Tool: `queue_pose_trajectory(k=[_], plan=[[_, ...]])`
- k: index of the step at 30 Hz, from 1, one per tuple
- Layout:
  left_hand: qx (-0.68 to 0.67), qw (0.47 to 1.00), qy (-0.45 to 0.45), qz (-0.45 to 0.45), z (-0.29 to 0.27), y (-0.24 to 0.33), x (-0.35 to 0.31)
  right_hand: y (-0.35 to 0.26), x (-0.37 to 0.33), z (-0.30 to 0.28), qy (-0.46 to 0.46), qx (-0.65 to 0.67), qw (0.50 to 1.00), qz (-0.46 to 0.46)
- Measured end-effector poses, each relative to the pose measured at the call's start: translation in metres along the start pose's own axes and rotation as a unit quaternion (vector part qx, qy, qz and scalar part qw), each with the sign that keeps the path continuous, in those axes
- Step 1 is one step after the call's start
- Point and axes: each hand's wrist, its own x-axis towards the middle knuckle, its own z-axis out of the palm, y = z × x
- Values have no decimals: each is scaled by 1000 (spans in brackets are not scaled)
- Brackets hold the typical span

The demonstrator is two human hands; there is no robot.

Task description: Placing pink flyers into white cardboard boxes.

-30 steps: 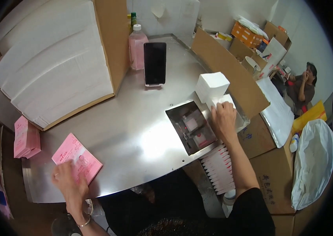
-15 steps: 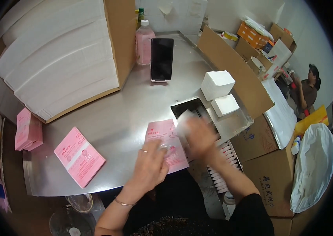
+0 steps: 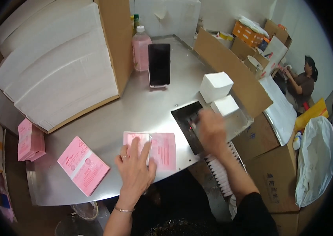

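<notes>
My left hand [image 3: 136,163] lies with fingers spread on a pink printed wrapper [image 3: 164,151] near the table's front edge. Under its fingertips is a thin white piece [image 3: 147,138] that looks like folded tissue, partly covered by the hand. My right hand [image 3: 213,131] is over the dark rectangular opening [image 3: 186,116] in the table, smeared by motion; whether it holds anything cannot be made out. To the left lies a stack of pink printed wrappers [image 3: 83,165].
Another pink stack [image 3: 31,141] stands at the far left, beside a carton of white stacks [image 3: 60,67]. A phone [image 3: 159,65] stands upright behind, near a pink bottle [image 3: 141,49]. White blocks [image 3: 216,86] sit at right. A co-worker [image 3: 306,80] sits farther off.
The pink wrapper has shifted left and turned straighter, with the white piece now on it under my left hand. My right hand has moved right, away from the wrapper.
</notes>
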Motion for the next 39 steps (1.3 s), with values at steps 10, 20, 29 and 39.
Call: queue_pose_trajectory(k=[10, 20, 29, 39], plan=[[-12, 998, 54, 44, -3, 1, 15, 95, -1, 5, -28, -116, 985, 127], [-33, 994, -79, 61, -9, 22, 12, 87, -13, -4, 48, 15, 997, 52], [-170, 982, -62, 61, -16, 31, 7, -69, -33, 33, -237, 14, 953, -187], [-166, 977, -75, 109, -54, -3, -28, 21, -6, 24, -388, 21, 916, 103]])
